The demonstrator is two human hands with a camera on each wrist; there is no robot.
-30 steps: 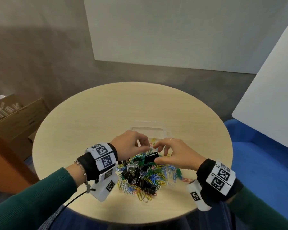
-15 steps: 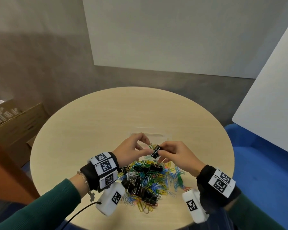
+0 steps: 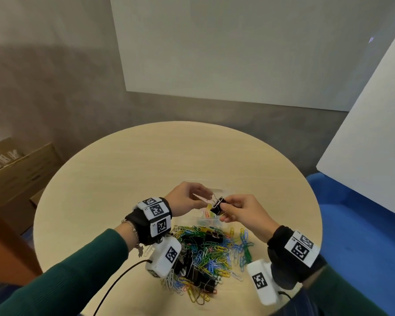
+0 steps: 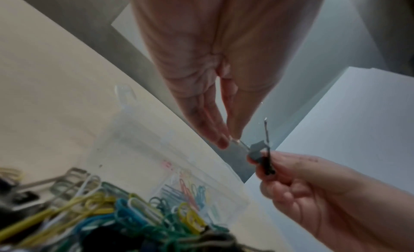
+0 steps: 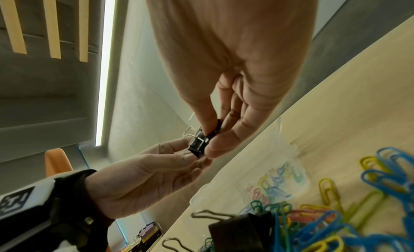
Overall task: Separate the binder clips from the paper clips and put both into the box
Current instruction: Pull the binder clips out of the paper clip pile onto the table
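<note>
Mid-sort: right hand pinches a black binder clip between thumb and fingertips, held above the box. Left hand fingertips pinch its wire handle, or something snagged there; can't tell which. Next, likely: free it, drop clip in box. Pile sits below both wrists.

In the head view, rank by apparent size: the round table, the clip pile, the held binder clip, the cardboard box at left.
1. round table
2. clip pile
3. cardboard box, cut off at the frame edge, so unsure against the pile
4. binder clip
</note>
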